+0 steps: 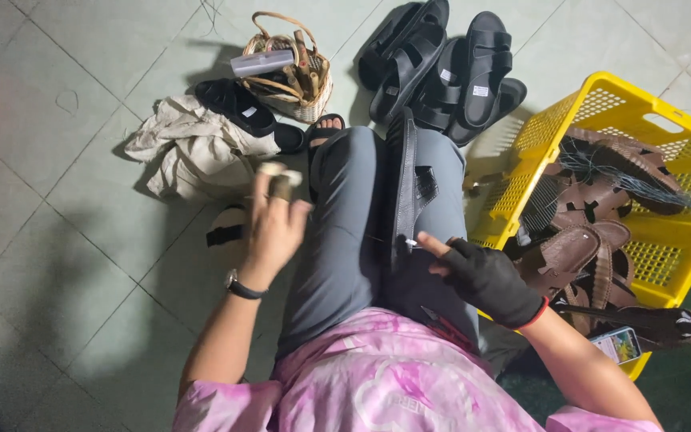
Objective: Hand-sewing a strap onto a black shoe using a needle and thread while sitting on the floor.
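left hand (pixel 273 228): bare, raised, fingers half-curled | right hand (pixel 485 276): black-gloved, forefinger and thumb pinched

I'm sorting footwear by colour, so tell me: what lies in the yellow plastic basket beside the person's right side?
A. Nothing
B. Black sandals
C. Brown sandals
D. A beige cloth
C: brown sandals are piled inside the yellow basket; the black sandals lie on the floor beyond it.

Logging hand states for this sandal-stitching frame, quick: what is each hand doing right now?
Left hand: raised beside the knee, fingers wrapped in tape; what it holds cannot be told.
Right hand: gloved, pinched shut on a needle at the black sandal.
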